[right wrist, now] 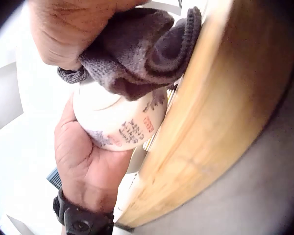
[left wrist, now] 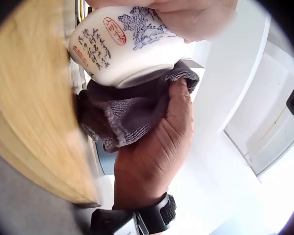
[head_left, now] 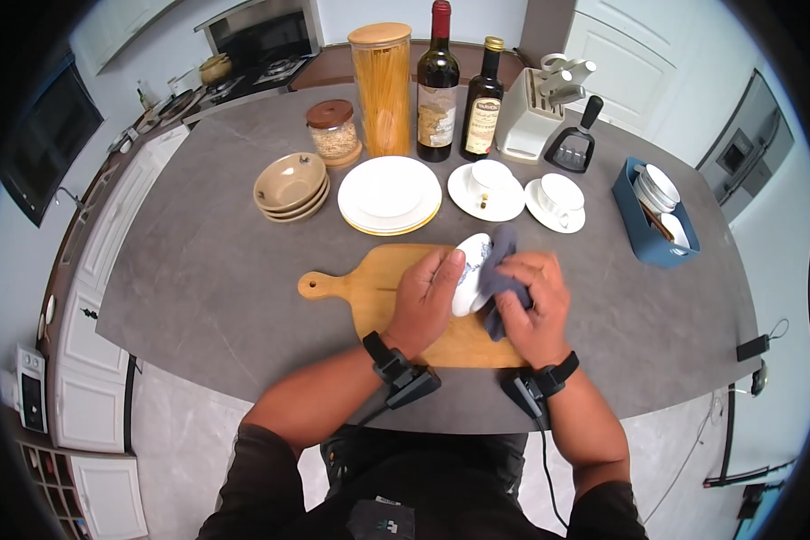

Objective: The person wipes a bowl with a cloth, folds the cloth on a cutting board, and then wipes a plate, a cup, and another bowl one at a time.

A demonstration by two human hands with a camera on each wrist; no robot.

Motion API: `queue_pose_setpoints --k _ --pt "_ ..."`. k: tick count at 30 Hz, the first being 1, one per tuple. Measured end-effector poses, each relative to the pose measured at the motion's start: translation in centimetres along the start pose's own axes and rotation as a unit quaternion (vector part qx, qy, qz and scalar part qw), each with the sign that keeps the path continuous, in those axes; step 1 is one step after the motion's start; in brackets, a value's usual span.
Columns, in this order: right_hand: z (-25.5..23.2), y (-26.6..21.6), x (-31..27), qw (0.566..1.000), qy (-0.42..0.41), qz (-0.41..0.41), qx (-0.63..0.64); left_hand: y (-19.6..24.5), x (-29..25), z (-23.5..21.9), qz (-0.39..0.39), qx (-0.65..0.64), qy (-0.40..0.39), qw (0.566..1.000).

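Note:
A white bowl [head_left: 470, 277] with blue pictures is held on its side above the wooden board [head_left: 378, 315]. My left hand [head_left: 423, 299] grips the bowl by its rim side, thumb on one face. In my right hand [head_left: 538, 301] a dark grey cloth [head_left: 504, 261] is bunched and pressed to the bowl's underside. Red and blue marks show on the bowl [left wrist: 125, 44] in the left wrist view, with the cloth [left wrist: 132, 110] against its foot. The right wrist view shows the cloth [right wrist: 132, 54] covering part of the base.
Behind the board stand tan bowls [head_left: 290, 184], white plates [head_left: 389, 196] and two cups on saucers [head_left: 486, 205]. Farther back are a pasta jar [head_left: 383, 99], an oats jar [head_left: 333, 135], two bottles [head_left: 437, 108] and a knife block [head_left: 526, 117]. A blue bin [head_left: 648, 229] with bowls is at right.

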State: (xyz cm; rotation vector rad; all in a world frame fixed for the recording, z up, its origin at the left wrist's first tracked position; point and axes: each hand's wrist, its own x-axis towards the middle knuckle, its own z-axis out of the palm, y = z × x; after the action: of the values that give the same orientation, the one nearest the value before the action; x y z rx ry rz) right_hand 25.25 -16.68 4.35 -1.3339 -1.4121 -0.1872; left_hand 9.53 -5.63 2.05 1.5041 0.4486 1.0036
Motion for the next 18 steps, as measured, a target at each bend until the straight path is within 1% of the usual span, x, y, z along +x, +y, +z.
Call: queue_pose_setpoints --k 1,2,3,5,6,7,8,9,10,11,13,14,15,16,17,18 --pt "0.0 -1.1 0.2 0.997 -0.035 -0.065 -0.021 0.3 0.0 -0.1 0.0 0.001 0.004 1.0" --pt "0.1 -1.7 0.3 0.988 -0.069 -0.129 -0.042 0.6 0.0 -0.1 -0.027 -0.025 0.0 0.999" --pt "0.3 -1.8 0.3 0.988 -0.07 -0.129 -0.04 0.7 0.0 -0.2 -0.054 -0.051 -0.006 0.997" --pt "0.5 -1.9 0.2 0.982 -0.102 -0.148 -0.052 0.3 0.2 -0.4 -0.045 -0.043 -0.011 0.998" --pt "0.6 -1.4 0.2 0.988 -0.073 -0.131 -0.048 0.1 0.1 -0.5 -0.036 -0.037 -0.016 0.999" --pt "0.6 -0.9 0.0 0.988 -0.073 -0.13 -0.049 0.0 0.0 -0.4 -0.037 -0.038 -0.017 0.998" --pt "0.8 -0.2 -0.3 0.999 -0.026 -0.032 -0.018 0.0 0.0 -0.2 -0.027 -0.025 -0.013 0.999" --pt "0.9 0.5 -0.4 0.998 0.022 0.065 0.013 -0.1 0.0 -0.1 -0.017 -0.012 -0.008 1.0" --pt "0.9 1.1 -0.3 0.992 0.025 0.112 0.058 0.1 -0.1 -0.1 -0.015 -0.008 -0.018 1.0" --pt "0.8 1.1 -0.4 0.992 0.025 0.111 0.056 0.0 -0.3 0.1 -0.014 -0.01 -0.019 1.0" --pt "0.9 0.7 -0.4 0.993 0.03 0.105 0.052 -0.1 -0.3 0.5 0.016 -0.008 -0.015 1.0" --pt "0.9 0.2 -0.5 0.995 0.031 0.087 0.045 -0.2 -0.2 0.4 0.018 -0.008 -0.012 1.0" --pt "0.8 -0.4 -0.4 0.995 0.028 0.086 0.047 -0.3 -0.3 0.3 0.012 -0.01 -0.014 1.0" --pt "0.5 -1.2 0.0 1.0 -0.006 -0.01 -0.006 -0.2 -0.4 0.2 0.005 -0.012 -0.018 1.0" --pt "0.4 -1.8 0.1 0.992 -0.04 -0.105 -0.06 -0.2 -0.4 0.1 0.004 -0.012 -0.015 1.0" --pt "0.6 -2.0 0.0 0.986 -0.069 -0.139 -0.052 0.0 -0.3 0.1 -0.004 -0.022 -0.013 1.0"
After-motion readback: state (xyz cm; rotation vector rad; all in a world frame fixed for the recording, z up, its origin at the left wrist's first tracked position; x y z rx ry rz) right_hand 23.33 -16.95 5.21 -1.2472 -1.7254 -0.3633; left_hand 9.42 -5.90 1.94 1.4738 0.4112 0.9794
